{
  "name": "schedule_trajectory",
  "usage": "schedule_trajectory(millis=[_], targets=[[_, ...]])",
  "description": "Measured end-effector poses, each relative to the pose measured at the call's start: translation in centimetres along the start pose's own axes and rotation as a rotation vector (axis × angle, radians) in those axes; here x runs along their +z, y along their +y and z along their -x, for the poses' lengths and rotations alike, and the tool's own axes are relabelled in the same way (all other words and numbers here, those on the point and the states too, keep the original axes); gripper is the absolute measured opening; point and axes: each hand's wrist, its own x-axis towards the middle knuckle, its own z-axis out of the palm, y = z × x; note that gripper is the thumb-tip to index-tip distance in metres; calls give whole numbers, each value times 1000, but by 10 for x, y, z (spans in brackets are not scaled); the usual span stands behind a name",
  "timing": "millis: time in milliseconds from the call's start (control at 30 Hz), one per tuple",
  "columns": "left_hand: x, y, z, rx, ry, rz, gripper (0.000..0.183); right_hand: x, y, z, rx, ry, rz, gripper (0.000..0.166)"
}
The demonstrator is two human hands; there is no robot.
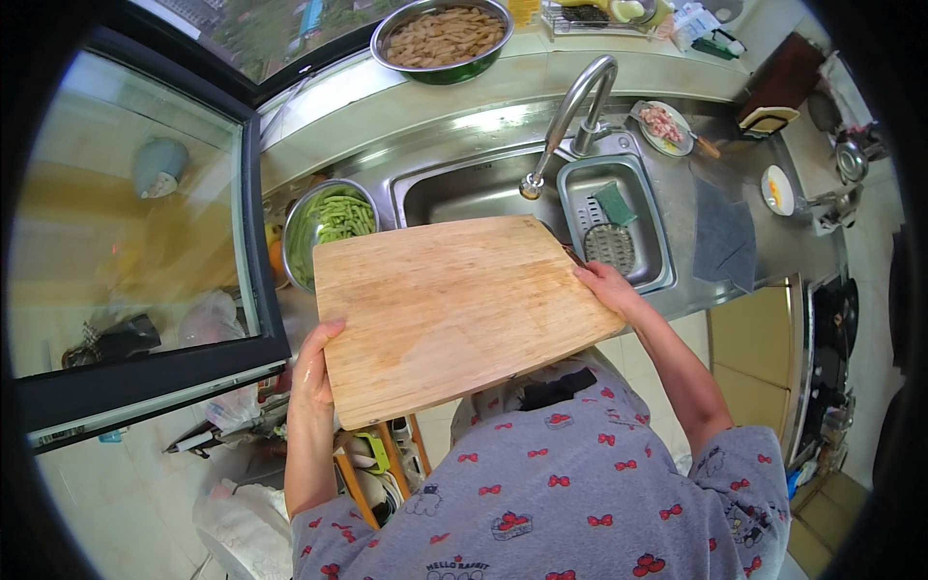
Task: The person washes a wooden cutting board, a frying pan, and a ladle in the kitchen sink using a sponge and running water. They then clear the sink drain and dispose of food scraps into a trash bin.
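A large wooden cutting board [464,312] is held up in front of my body, its far edge over the near part of the steel sink [464,192]. My left hand [315,366] grips its left edge, thumb on the upper face and fingers hidden beneath. On the right edge, my right hand [605,288] holds it near a dark handle-like piece [573,255], partly covered. A steel bowl [293,239] of cut green beans [344,216] stands just beyond the board's left corner. The faucet [558,130] arches over the sink; no stream of water shows.
An open window sash [264,217] juts in at left. Right of the sink basin sit a drain basket [663,246] with a green scouring pad [615,203], a grey cloth [721,232], a plate of chopped meat [663,127] and a white bowl [777,190]. A bowl [453,72] stands on the sill.
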Motion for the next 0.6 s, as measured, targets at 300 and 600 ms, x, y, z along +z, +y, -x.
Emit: schedule_trajectory(millis=[300, 600], targets=[[-22, -21, -46, -21, -75, -60, 44, -26, 10, 27, -79, 201, -23, 51], [-14, -55, -105, 122, -120, -405, 39, -52, 15, 42, -139, 436, -138, 49]])
